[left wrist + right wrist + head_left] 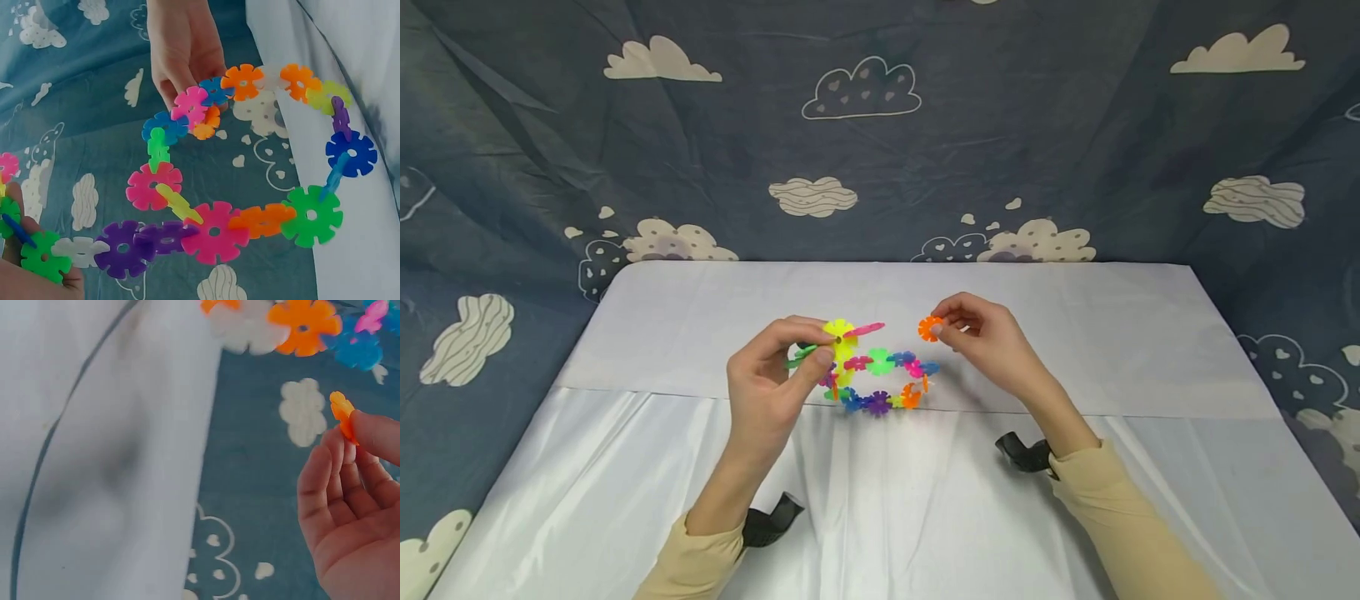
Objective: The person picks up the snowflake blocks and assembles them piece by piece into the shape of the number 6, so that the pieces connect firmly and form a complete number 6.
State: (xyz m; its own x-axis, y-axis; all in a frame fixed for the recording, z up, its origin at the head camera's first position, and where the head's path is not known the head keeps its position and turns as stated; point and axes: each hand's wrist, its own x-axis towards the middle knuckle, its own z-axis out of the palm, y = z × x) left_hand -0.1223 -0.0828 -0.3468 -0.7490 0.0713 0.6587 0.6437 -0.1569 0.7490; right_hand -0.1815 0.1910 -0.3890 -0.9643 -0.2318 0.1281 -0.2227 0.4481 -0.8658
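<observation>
My left hand (763, 375) pinches a chain of flower-shaped interlocking plastic discs near a yellow disc (837, 333), from which a pink disc (867, 330) sticks out. From there the rest of the chain (878, 404) hangs as a many-coloured closed loop, with a short tail of purple discs (123, 249) leading to the left fingers. Between right thumb and fingertips, my right hand (992, 342) holds a single orange disc (929, 328), seen nearly edge-on in the right wrist view (343, 415). In the head view, it stays apart from the pink disc, to its right.
A white cloth-covered table (1150, 500) lies beneath both hands. Behind it hangs a dark blue cloth (1045, 142) printed with clouds. Black curved pieces (773, 521) stick out at both wrists, beside the beige sleeves (1120, 508).
</observation>
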